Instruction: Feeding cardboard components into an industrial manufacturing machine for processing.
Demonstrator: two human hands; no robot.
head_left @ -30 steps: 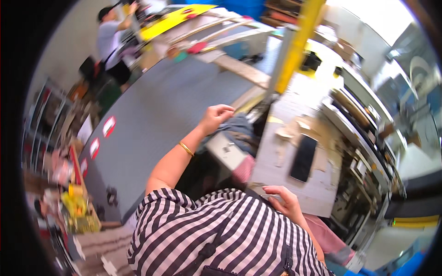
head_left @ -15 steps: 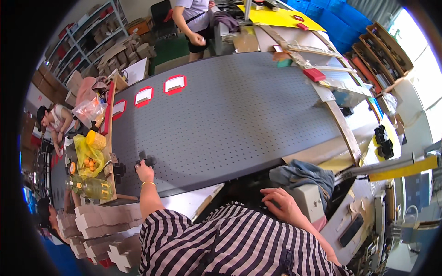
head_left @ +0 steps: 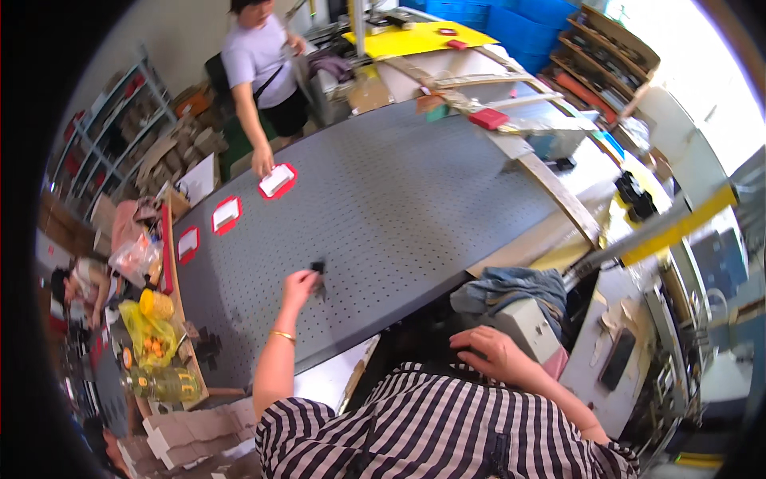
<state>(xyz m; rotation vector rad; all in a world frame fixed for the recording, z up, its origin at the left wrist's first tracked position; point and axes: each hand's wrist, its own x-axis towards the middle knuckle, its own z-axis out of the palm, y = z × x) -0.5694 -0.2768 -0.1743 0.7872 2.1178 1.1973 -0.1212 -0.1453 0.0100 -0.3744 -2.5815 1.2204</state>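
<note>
My left hand (head_left: 298,289) is pinched on a small black object (head_left: 319,269) over the perforated grey belt (head_left: 415,215); motion blur hides its exact kind. My right hand (head_left: 493,351) hovers near my waist, beside a blue cloth (head_left: 519,289), its fingers apart and holding nothing. Along the far left of the belt lie red-edged pieces with white tops: one (head_left: 188,243) nearest the wooden side rail, another (head_left: 227,214) in the middle and a third (head_left: 278,181) farthest off. A co-worker's hand (head_left: 262,161) touches the third.
Left of the belt stand a yellow bag of orange fruit (head_left: 152,339) and a large bottle (head_left: 167,385). Folded cardboard pieces (head_left: 199,435) are stacked at lower left. A wooden frame (head_left: 554,191) crosses the belt's right end. A phone (head_left: 617,359) lies at right.
My left hand has moved right across the belt with the black object. The co-worker has reached down to the farthest red-edged piece. My view has shifted; my right hand stays near my waist.
</note>
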